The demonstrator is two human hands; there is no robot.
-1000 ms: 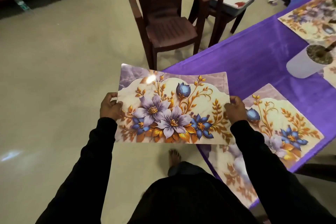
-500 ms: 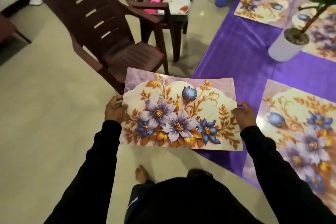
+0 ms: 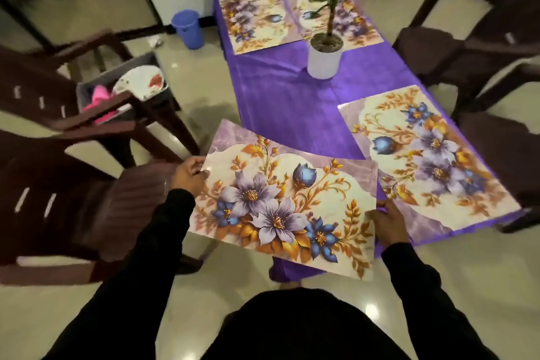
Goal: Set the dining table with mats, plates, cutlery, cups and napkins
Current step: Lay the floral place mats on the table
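Observation:
I hold a floral place mat point(image 3: 280, 202) flat in front of me, over the near left corner of the purple-clothed table point(image 3: 292, 96). My left hand point(image 3: 188, 174) pinches its left edge and my right hand point(image 3: 387, 223) pinches its right edge. One matching mat point(image 3: 429, 161) lies on the table's near right. Two more mats lie at the far end, one on the left point(image 3: 254, 20) and one on the right point(image 3: 350, 20). A grey bin point(image 3: 87, 90) on a chair at left holds a white plate point(image 3: 141, 85) and a pink cloth point(image 3: 99, 101).
A potted plant in a white pot point(image 3: 324, 58) stands mid-table. Brown plastic chairs stand at left point(image 3: 73, 193) and at right point(image 3: 467, 52). A blue bucket point(image 3: 188, 28) sits on the floor by the far wall.
I have turned toward the table's short end. The mat in both hands has moved right and forward, now partly over the table's near left corner.

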